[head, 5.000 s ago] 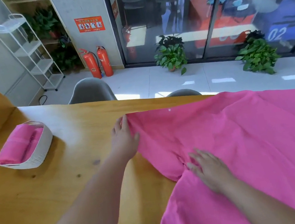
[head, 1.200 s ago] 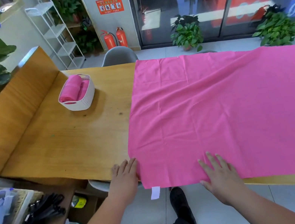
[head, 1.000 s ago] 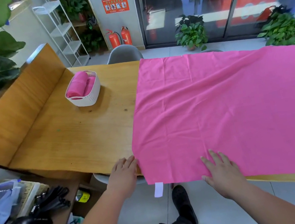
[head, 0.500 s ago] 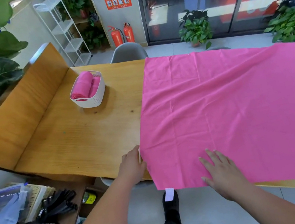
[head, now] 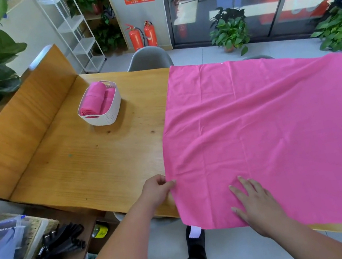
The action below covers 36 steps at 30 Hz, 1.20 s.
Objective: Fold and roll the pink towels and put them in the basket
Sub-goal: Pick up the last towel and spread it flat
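Head view: pink towel [head: 268, 130] spread flat over the wooden table [head: 92, 156] from 12 to 3 o'clock, its near hem overhanging the edge. My left hand [head: 156, 190] pinches its left edge by the near corner, likely to start a fold. My right hand [head: 255, 203] lies flat on the cloth, fingers straight, pinning it. At 10 o'clock, well apart, the white basket [head: 106, 118] holds two rolled pink towels [head: 94, 99].

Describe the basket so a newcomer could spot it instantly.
Start at the wooden table, half covered by a spread pink towel. On its bare left part, toward the far edge, stands a small white basket. It alone holds rolled pink towels.
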Each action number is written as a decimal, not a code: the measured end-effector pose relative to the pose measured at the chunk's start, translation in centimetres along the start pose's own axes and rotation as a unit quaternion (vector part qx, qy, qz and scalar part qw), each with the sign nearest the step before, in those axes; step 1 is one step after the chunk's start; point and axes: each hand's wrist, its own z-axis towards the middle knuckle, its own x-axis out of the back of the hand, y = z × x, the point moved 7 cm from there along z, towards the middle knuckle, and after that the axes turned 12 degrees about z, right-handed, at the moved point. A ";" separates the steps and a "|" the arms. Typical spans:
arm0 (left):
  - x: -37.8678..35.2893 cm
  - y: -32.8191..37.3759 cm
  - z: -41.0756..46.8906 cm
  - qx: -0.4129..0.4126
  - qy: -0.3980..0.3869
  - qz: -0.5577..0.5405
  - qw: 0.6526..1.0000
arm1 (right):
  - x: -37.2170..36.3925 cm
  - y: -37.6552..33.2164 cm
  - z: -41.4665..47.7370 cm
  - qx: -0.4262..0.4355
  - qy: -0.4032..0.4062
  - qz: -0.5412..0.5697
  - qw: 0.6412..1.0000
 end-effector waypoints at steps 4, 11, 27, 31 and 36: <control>0.5 0.4 -2.4 0.009 -0.092 -0.002 0.996 | 0.2 0.0 0.0 0.002 0.006 -0.002 1.000; 2.6 -3.3 -4.2 0.028 -0.020 0.123 0.992 | -0.4 0.3 -0.5 0.012 0.024 0.004 1.000; -6.1 0.6 -7.6 -0.129 0.009 0.536 0.834 | 0.0 4.6 -3.5 -0.060 0.008 0.036 0.998; -4.2 0.8 -6.1 -0.111 0.039 0.571 0.813 | 0.5 4.5 -4.3 0.003 -0.027 0.047 0.999; -2.5 2.0 -4.8 -0.108 0.033 0.577 0.809 | 1.7 6.2 -5.0 -0.048 0.014 0.078 0.996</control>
